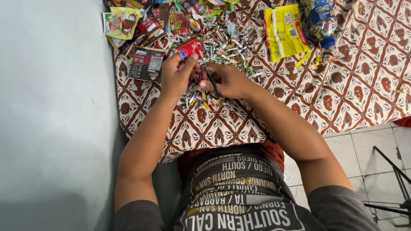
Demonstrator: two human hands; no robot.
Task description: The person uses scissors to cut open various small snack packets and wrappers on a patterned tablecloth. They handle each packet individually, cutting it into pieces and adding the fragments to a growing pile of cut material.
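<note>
Wrapper point(187, 47) — small, red, glossy — pinched in left hand point(176, 76).

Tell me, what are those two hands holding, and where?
Left hand pinches a red wrapper by its lower edge; right hand grips scissors by the handles.

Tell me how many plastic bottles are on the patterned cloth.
1: a blue-capped plastic bottle stuffed with colourful scraps, lying at the cloth's far right, beside the yellow packet. Others may be hidden beyond the frame's top edge.

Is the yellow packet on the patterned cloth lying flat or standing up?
Flat: the yellow packet lies face-up on the patterned cloth, its whole front visible from above.
</note>
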